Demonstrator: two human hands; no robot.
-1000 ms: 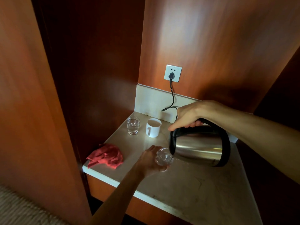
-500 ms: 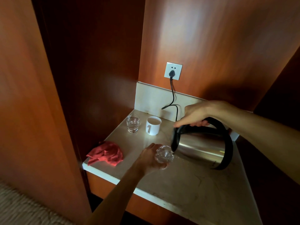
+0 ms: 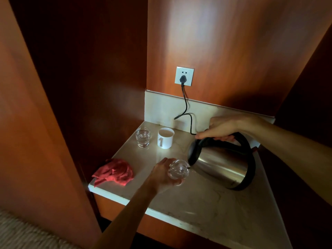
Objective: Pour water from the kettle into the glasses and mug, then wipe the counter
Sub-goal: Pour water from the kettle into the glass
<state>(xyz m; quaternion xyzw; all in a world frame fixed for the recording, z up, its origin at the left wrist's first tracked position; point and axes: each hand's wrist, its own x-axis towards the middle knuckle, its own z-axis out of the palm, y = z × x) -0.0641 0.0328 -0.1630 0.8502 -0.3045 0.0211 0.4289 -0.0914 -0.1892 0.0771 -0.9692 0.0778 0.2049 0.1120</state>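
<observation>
Glasses (image 3: pixel 143 137) (image 3: pixel 178 170): two; mug (image 3: pixel 165 138), kettle (image 3: pixel 221 163), cloth (image 3: pixel 113 172): one each.

Two bare forearms, left grip (image 3: pixel 162 175) and right grip (image 3: pixel 222 127) ungloved

— What carries everything here?

— A pale marble counter (image 3: pixel 206 200) set in a wooden alcove.

— And along its back edge?

— Near the back-left corner stand a glass (image 3: pixel 143 137) holding water and, just beside it, a white mug (image 3: pixel 165 138) marked "1". A black cord (image 3: pixel 186 112) comes down to the surface behind them.

— The left edge?

— A crumpled red cloth (image 3: pixel 114 172) lies at the front-left corner.
</observation>
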